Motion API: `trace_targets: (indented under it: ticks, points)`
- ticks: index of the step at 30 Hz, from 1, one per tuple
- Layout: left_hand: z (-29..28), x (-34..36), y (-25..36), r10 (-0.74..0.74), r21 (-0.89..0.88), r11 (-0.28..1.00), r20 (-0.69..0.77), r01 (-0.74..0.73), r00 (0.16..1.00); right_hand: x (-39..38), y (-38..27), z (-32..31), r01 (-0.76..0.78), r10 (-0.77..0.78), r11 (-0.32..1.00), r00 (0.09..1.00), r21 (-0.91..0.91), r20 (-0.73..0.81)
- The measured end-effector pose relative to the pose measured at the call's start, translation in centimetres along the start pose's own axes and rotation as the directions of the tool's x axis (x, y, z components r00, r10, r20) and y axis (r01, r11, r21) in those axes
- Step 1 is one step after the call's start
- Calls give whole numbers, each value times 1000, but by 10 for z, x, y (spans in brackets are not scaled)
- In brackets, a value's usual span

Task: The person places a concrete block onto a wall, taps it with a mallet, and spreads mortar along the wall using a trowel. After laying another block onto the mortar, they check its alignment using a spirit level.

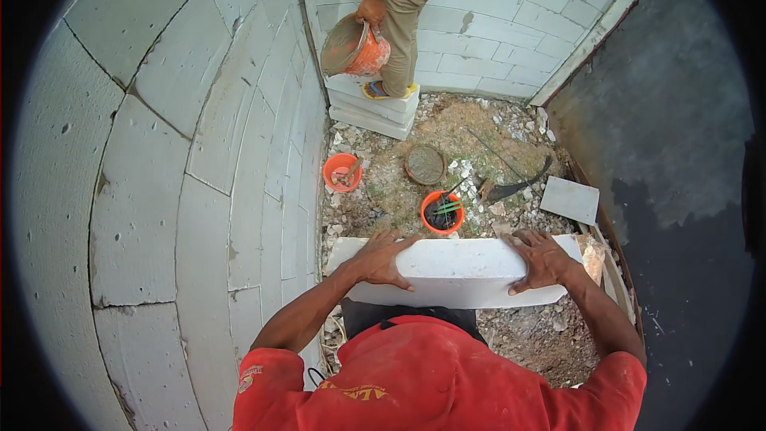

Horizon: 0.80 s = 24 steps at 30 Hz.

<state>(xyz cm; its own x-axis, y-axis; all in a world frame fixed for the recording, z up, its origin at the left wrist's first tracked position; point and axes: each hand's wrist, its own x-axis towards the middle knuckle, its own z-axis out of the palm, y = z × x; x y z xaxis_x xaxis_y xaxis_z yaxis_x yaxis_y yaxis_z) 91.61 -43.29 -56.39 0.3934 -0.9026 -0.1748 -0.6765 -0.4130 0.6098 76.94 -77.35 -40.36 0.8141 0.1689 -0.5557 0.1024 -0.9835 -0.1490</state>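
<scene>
A long white aerated concrete block (459,263) lies crosswise in front of my body. Toward its left end my left hand (381,260) grips it, fingers over the far edge and thumb on the near side. My right hand (541,262) clasps it in the same way near the right end. Just beyond the block stands an orange bucket (425,219) with dark contents and green-handled tools. Whether the block rests on something underneath is hidden.
A co-worker stands on stacked blocks (371,122), holding a mortar-smeared orange bucket (372,54). A block wall (207,144) rises on my left. On the rubble ground are a small orange bucket (341,183), a round mortar pan (425,164), a saw (519,187) and a loose block (570,199).
</scene>
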Motion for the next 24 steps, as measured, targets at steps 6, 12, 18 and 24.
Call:
trace_targets:
  ticks: [6,12,18,24]
  points:
    - [-7,-36,14,-129,125,986,107,115,986,40,21,-2,95,-58,962,987,-255,149]
    - [66,-76,35,-327,34,927,-409,373,852,82,33,14,373,-461,825,879,-425,-124]
    - [-35,-86,109,-435,74,815,-577,574,692,140,47,-87,549,-755,645,565,-531,-332]
    - [-165,-110,269,-362,308,408,-810,859,462,126,5,-231,496,-854,469,43,-731,-519]
